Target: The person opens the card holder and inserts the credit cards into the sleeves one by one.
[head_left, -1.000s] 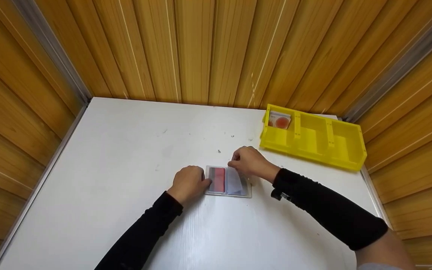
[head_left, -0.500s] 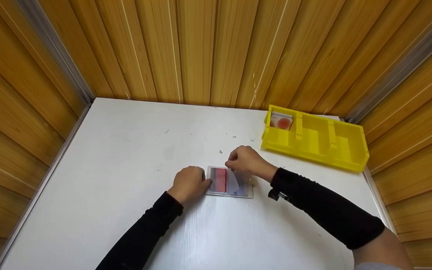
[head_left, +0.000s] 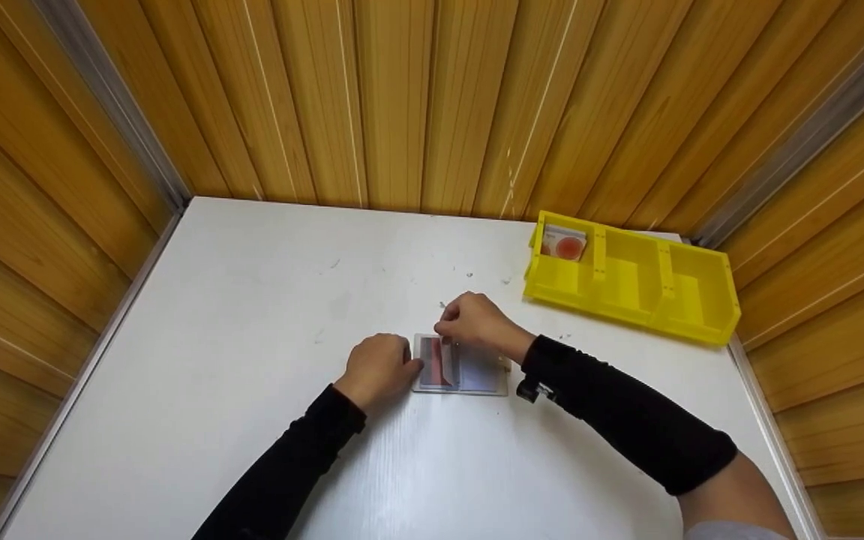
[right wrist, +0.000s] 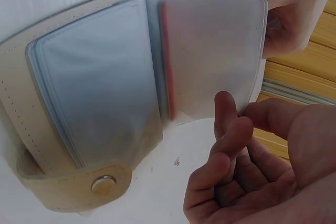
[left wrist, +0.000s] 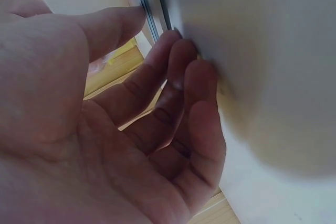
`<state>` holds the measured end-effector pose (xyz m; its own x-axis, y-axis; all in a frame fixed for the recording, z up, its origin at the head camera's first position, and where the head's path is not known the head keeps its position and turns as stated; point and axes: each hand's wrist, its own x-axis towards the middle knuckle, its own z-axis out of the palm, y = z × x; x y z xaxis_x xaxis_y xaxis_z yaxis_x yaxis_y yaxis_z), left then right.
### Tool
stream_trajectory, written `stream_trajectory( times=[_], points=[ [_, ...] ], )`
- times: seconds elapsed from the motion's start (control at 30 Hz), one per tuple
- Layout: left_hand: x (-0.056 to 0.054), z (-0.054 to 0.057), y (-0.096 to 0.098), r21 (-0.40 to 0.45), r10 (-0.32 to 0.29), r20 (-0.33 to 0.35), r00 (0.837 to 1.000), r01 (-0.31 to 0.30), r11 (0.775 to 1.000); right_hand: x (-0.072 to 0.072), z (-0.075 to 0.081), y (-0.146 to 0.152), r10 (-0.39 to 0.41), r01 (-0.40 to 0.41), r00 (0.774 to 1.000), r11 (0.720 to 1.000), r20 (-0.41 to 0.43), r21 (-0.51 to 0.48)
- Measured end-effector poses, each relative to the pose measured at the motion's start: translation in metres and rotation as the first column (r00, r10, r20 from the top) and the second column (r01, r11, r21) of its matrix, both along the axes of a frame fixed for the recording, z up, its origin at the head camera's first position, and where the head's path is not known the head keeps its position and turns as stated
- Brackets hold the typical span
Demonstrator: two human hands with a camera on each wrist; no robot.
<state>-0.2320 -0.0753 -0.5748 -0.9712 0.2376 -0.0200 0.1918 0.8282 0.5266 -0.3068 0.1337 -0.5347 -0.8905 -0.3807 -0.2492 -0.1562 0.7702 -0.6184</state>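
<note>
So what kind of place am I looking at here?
Probably a small enclosed work booth: wood-look panels close in the white table, metal framing runs up a corner, and a yellow compartment bin stands on the tabletop.

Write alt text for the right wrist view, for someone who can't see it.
The right hand pinches a translucent plastic sleeve in an open card holder, a red strip along the sleeve's inner edge. A beige strap with a metal snap shows at lower left, part of the left hand at upper right.
</note>
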Motion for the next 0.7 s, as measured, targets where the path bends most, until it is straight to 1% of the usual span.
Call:
stream_trajectory(
  times=[0.1,0.23,0.43,0.57,0.7],
  points=[
    [-0.0006,-0.0005,0.0002,-0.006,0.001,-0.002,1.0,-0.001,1.0,0.0001,-0.0019,-0.0014,-0.003,0.003,1.0,1.0,0.016,-0.006],
    [-0.0005,-0.0001,0.0007,-0.008,-0.002,0.002,1.0,0.002,1.0,0.0005,-0.0051,-0.0025,0.018,-0.018,0.999,1.0,0.032,-0.015],
    [-0.0004,0.0015,0.0013,-0.019,0.001,0.008,1.0,0.0,1.0,0.003,-0.0078,-0.0012,0.066,-0.065,0.997,0.997,0.049,-0.036],
    [-0.0002,0.0021,0.0013,-0.026,0.007,0.009,1.0,-0.006,1.0,0.0045,-0.0073,0.0008,0.11,-0.108,0.993,0.993,0.045,-0.046],
    [-0.0002,0.0018,0.0009,-0.022,0.005,-0.002,1.0,-0.005,1.0,0.0051,-0.0062,0.0035,0.145,-0.143,0.988,0.989,0.049,-0.03]
  ],
)
